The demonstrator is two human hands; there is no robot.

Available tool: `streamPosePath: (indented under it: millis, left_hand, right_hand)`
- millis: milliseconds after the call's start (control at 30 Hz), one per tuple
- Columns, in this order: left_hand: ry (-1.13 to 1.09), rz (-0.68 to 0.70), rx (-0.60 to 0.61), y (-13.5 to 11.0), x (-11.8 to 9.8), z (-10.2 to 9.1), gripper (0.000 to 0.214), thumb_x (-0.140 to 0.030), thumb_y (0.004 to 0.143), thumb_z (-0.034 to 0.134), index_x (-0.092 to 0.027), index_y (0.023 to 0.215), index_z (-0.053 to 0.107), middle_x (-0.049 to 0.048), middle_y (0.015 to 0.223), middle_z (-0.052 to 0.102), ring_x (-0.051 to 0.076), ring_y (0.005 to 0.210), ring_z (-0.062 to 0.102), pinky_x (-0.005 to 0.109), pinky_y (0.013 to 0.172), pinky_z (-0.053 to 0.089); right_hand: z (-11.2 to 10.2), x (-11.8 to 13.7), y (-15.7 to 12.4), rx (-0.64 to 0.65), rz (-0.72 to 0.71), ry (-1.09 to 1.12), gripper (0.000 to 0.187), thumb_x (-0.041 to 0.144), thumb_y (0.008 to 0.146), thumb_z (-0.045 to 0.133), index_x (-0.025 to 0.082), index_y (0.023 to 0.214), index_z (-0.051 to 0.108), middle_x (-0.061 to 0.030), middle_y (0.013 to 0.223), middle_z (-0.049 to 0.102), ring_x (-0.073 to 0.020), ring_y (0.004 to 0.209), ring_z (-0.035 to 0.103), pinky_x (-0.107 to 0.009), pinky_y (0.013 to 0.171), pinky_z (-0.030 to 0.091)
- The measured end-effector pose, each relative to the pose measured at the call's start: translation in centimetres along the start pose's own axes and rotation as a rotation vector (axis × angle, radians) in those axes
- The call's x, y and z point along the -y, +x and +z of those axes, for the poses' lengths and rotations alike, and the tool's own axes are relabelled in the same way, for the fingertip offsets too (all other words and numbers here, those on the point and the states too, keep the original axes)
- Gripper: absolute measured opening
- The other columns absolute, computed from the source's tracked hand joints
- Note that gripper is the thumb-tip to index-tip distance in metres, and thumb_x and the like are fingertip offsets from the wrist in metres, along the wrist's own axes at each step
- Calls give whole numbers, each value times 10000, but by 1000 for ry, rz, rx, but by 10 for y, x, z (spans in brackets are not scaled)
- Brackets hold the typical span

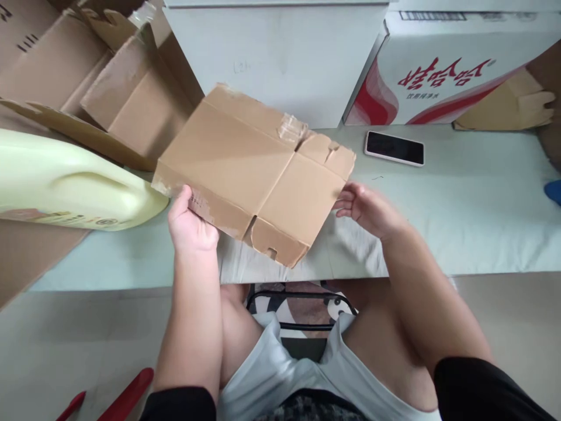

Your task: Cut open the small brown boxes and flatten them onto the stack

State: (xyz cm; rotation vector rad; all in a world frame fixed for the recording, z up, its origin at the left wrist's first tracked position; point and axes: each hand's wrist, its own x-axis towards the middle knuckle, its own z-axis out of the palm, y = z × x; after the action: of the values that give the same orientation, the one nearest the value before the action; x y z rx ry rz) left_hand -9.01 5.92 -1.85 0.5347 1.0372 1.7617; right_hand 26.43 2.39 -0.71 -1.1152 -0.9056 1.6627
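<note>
A flattened cardboard box [249,158] is held up, tilted, over the pale green cloth surface. My left hand [193,225] grips its lower left edge, thumb on top and the other fingers hidden beneath. At the right edge is my right hand [366,207], its fingers stretched out close to the cardboard. Whether those fingertips touch it, I cannot tell. Slots, creases and torn flaps show on the cardboard, with a piece of clear tape [290,127] near its top edge.
Open cardboard boxes [127,93] and a pale yellow bottle [87,181] crowd the left. White cartons [280,58] line the back. A phone [394,148] lies on the cloth [473,204] at right. Red objects [127,397] are on the floor.
</note>
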Motion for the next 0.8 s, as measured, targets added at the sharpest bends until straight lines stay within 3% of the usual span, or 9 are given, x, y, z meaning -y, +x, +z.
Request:
streamPosePath:
  millis: [67,133,200,300,367,467,567,700,800]
  left_hand:
    - [-107,-27,-70,-7,-1,13,75,-166,925,585,-189,912,655,82,893,799,210,1152,748,387,1202,495]
    - [-132,-65,-100,-15,-1,26,87,-140,916,585,-193,900,652,63,828,776,201,1022,760,362,1146,521]
    - [-138,-59,-87,-21,-1,35,58,-150,862,619,-199,882,642,48,815,761,196,944,745,337,1073,549]
    - [-192,-36,43,-25,-7,41,139,-338,821,634,-216,886,619,54,916,752,217,990,717,357,1011,570]
    - [-192,-94,47,-25,-11,42,267,-464,800,593,-229,927,613,53,989,729,238,1010,703,393,942,583]
    - [-117,-207,-104,-25,-15,48,359,-509,741,566,-234,971,596,44,977,651,238,926,687,383,784,566]
    - [-93,-275,-149,-29,-15,60,350,-493,685,563,-219,902,553,20,855,543,194,758,620,343,680,532]
    - [-55,-329,-144,-37,-12,76,297,-449,620,550,-204,786,533,-9,727,449,145,607,502,282,564,460]
    - [-16,-333,-118,-39,-8,82,280,-449,589,549,-202,715,516,-15,685,423,128,570,447,266,534,437]
  right_hand:
    - [13,-5,-2,101,13,-40,633,730,612,941,232,950,744,-8,779,755,-146,647,721,-233,529,571]
    - [23,-5,-5,132,-14,-84,568,709,648,931,222,836,708,25,615,658,-110,472,579,-226,419,462]
    - [28,1,-9,93,-57,-108,505,642,660,947,232,771,674,62,530,552,-80,407,447,-219,376,389]
    - [22,22,-24,-44,-161,-88,443,545,634,966,237,728,661,73,497,457,-84,411,422,-222,372,394]
    - [10,38,-42,-196,-256,-88,445,512,631,948,226,626,606,78,445,379,-67,354,352,-216,328,331]
    - [-17,61,-83,-478,-368,-128,498,488,625,920,219,539,510,89,385,309,-31,286,213,-191,273,186]
    - [-47,75,-131,-773,-453,-165,457,456,536,912,228,623,525,85,452,411,-28,293,228,-169,247,152]
    - [-90,83,-178,-1347,-608,-324,513,343,444,849,248,642,386,62,565,478,-89,374,433,-192,266,351]
    - [-123,87,-189,-1514,-570,-575,375,459,563,791,291,665,472,12,607,515,-139,447,560,-252,369,534]
